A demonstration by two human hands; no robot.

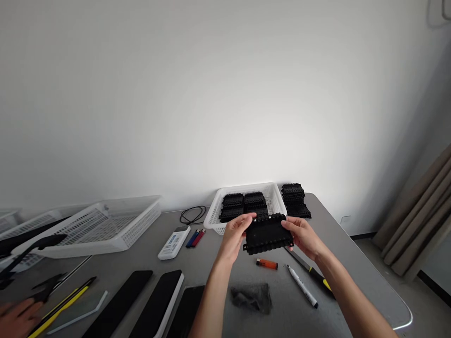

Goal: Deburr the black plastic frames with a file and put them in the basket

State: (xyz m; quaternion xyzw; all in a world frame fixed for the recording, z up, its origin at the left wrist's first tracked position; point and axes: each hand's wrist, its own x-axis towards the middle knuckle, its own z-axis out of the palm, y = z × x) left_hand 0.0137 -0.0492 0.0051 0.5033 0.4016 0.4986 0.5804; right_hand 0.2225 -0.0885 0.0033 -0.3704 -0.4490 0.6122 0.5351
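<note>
Both of my hands hold one black ribbed plastic part a little above the grey table. My left hand grips its left end with the fingers curled over the top edge. My right hand grips its right end the same way. Just behind the part stands a white mesh basket with several more black parts stacked in it. Another stack of the black parts sits on the table to the basket's right.
Below my hands lie an orange lighter, a white marker, a black and yellow tool and a dark bag. Left are a remote, blue and red lighters, a cable loop, black panels, another white basket. Another person's hand is at the bottom left.
</note>
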